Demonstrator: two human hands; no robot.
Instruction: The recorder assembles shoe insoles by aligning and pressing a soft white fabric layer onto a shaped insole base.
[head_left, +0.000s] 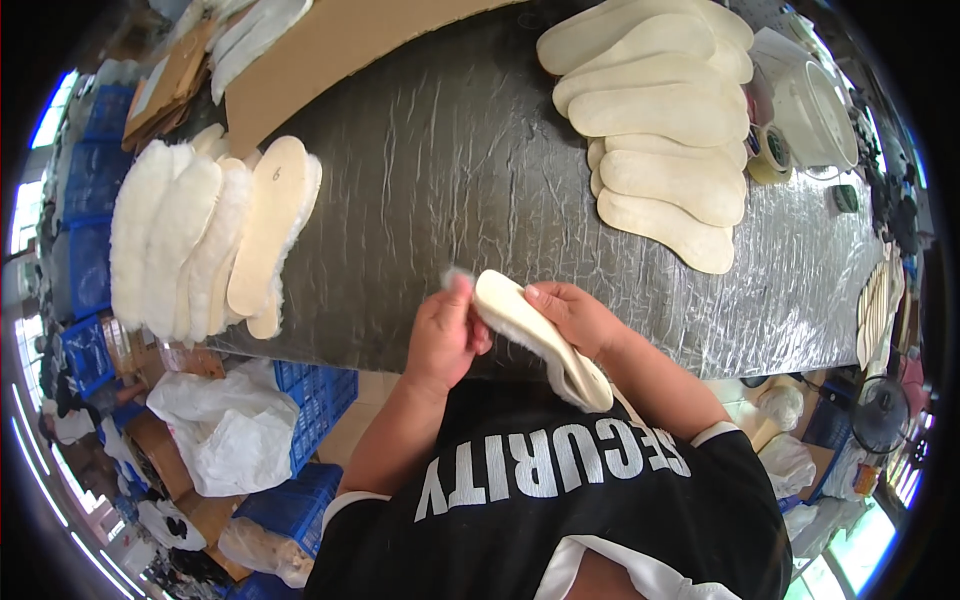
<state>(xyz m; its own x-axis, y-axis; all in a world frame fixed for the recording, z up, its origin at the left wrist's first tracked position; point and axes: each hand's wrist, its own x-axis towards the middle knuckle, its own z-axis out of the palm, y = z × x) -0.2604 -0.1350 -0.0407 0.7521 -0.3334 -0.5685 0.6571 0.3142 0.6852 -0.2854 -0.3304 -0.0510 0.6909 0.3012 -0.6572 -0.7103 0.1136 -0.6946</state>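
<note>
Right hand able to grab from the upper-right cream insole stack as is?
Probably not: the right hand holds a fleece-lined insole, though only tabletop separates it from the insole stack.

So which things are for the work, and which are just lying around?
For the work, it seems:
fleece insole in the right fingers
fleecy insoles on the left
cream insoles on the right

Probably just lying about:
white tub
tape roll
cardboard sheet
fan
white plastic bag
</note>
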